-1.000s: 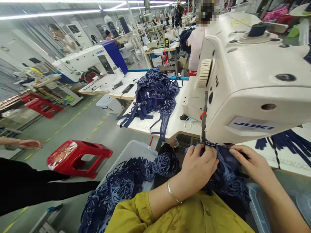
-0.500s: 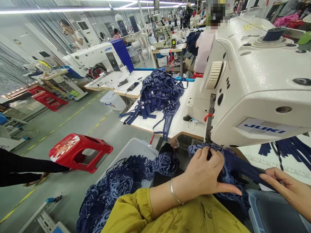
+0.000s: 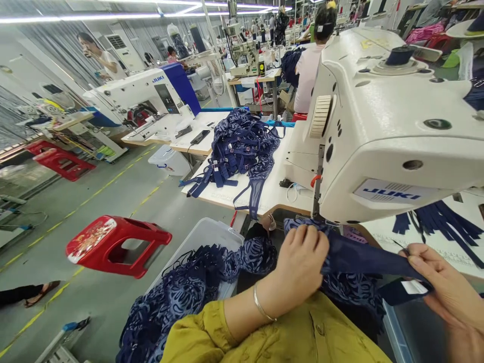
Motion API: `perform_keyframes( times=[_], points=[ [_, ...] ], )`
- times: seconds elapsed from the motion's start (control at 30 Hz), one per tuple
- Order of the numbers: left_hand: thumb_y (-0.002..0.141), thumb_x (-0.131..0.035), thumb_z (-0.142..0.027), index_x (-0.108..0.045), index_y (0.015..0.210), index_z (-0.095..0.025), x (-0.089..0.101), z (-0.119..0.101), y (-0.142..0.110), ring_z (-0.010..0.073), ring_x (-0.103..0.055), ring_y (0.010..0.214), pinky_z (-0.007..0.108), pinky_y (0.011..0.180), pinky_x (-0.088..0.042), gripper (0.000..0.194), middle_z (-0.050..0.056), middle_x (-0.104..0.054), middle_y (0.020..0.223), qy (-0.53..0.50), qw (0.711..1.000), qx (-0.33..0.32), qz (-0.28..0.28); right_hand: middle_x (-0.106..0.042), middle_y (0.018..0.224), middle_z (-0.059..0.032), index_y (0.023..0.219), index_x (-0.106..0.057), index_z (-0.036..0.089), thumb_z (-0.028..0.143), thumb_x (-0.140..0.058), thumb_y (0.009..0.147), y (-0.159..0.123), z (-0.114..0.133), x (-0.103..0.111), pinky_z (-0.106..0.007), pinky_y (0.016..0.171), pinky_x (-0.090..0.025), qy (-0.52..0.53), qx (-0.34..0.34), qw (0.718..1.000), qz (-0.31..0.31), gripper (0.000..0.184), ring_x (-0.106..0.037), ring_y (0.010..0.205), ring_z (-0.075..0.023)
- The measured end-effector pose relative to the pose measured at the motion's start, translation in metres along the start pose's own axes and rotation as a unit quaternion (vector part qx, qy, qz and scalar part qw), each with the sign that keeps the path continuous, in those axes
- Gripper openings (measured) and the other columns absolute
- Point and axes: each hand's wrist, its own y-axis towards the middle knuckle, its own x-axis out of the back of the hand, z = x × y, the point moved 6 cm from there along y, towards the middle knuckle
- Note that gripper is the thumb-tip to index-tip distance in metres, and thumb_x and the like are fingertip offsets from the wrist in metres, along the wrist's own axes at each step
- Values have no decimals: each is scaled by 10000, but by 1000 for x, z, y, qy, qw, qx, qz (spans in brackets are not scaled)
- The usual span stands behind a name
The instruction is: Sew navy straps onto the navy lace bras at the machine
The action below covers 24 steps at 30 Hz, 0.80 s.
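Observation:
Under the needle end of the white JUKI sewing machine [image 3: 393, 166] lies a navy patterned bra [image 3: 351, 287]. My left hand [image 3: 302, 259], with a bangle at the wrist, is closed on the bra just below the needle. Its fingertips are partly hidden in the fabric. To the right, my right hand [image 3: 438, 277] grips the end of the bra's plain navy band [image 3: 370, 257], which is stretched between both hands. A white label [image 3: 414, 287] shows near that end. A thin dark pointed thing, too small to name, sticks out by the right fingers.
Navy bras are heaped on the white table [image 3: 280, 196] and in a clear plastic bin [image 3: 223, 232] at my left. Navy straps [image 3: 438, 222] lie right of the machine. A bluish bin [image 3: 397, 333] stands below my right hand, and a red stool [image 3: 117, 247] on the floor.
My right hand has moved right, away from the needle, drawing the band out straight; its labelled end now shows. My left hand stays by the needle. A passer-by has moved out leftward.

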Motion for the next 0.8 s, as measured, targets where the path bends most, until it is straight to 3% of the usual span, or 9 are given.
perform_keyframes(
  times=[0.1,0.2,0.23,0.3,0.37,0.43,0.63,0.8],
  points=[
    [785,-494,-73,-511,1257,-129,-17,35,-10,258,-562,1094,394,934,-477,476,153,-568,1214,1,994,106,-34,-564,728,-49,739,-501,264,536,-740,666,-2,13,-37,-319,511,-436,171,-59,980,88,369,-545,585,-181],
    [795,-451,-24,-438,1332,-65,-27,54,-19,270,-524,1198,407,970,-469,539,211,-527,1302,28,984,155,-90,-532,725,-5,845,-546,244,518,-715,726,2,40,-69,-280,556,-442,164,11,983,86,343,-509,619,-152],
    [824,-443,-37,-419,1353,-53,-27,52,-19,269,-498,1238,404,998,-450,530,218,-513,1331,42,984,131,-112,-520,717,3,861,-552,239,517,-696,750,4,49,-77,-274,569,-445,142,39,986,76,333,-502,627,-149],
    [896,-426,-92,-421,1376,-94,-23,36,-16,238,-447,1302,372,1056,-400,481,178,-487,1394,74,989,16,-130,-525,730,3,893,-559,228,518,-667,782,9,61,-89,-278,608,-460,88,87,991,50,329,-509,656,-152],
    [948,-408,-145,-461,1368,-179,-21,14,-13,189,-422,1328,326,1086,-360,425,99,-467,1440,103,981,-123,-110,-552,767,-6,919,-560,219,524,-650,798,12,67,-93,-292,651,-473,36,124,991,34,340,-533,692,-160],
    [971,-410,-186,-474,1367,-231,-18,1,-10,158,-417,1332,297,1082,-355,403,48,-457,1457,121,972,-187,-75,-572,788,-10,951,-566,218,534,-628,817,12,68,-93,-302,685,-479,-3,145,989,41,349,-557,720,-167],
    [967,-466,-245,-398,1422,-335,-20,7,-3,172,-492,1261,320,988,-426,468,31,-551,1354,119,983,-116,-81,-631,977,-56,1093,-572,234,510,-527,903,3,58,-81,-316,769,-518,11,137,985,107,337,-613,881,-192],
    [948,-467,-168,-492,1367,-284,-26,13,-8,191,-497,1265,345,1034,-391,436,57,-583,1330,72,983,-100,-134,-632,1040,-59,1093,-553,240,452,-555,900,3,61,-87,-368,886,-504,38,148,983,100,286,-611,990,-206]
  ],
)
